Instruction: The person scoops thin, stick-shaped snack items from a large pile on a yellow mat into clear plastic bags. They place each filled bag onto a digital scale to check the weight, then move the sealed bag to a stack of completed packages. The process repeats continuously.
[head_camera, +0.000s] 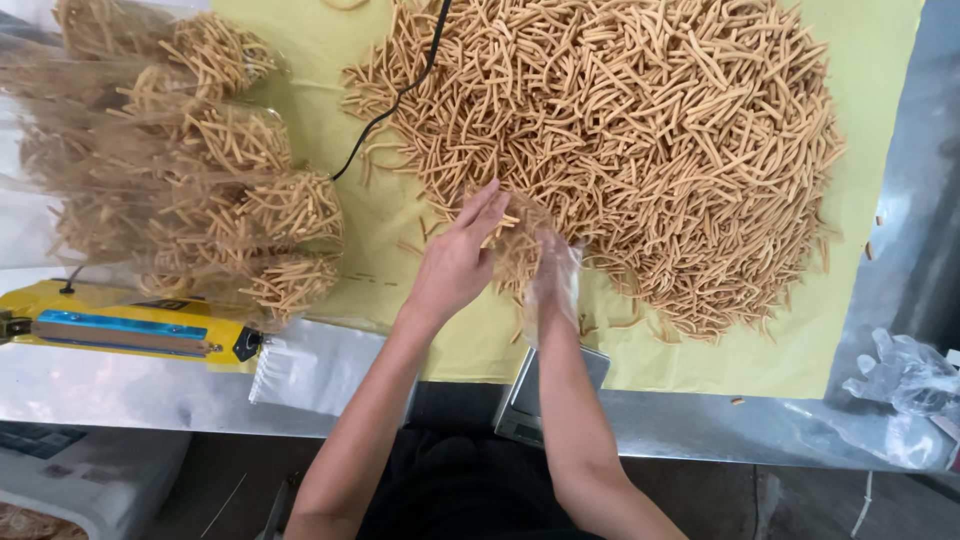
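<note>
A big heap of thin fried snack sticks (640, 130) lies on a yellow sheet (790, 360). At the heap's near edge, my left hand (455, 255) holds a clear plastic bag (520, 250) partly filled with sticks, fingers stretched along its side. My right hand (555, 280), covered by a thin clear plastic glove, is at the bag's mouth, touching the sticks. Both forearms reach up from the bottom of the view.
Several filled clear bags of sticks (230, 190) lie stacked at the left. A yellow and blue heat sealer (130, 325) sits below them, its black cable (400, 90) crossing the heap. A small scale (525, 405) sits under my right arm. Crumpled plastic (905, 375) lies at the right.
</note>
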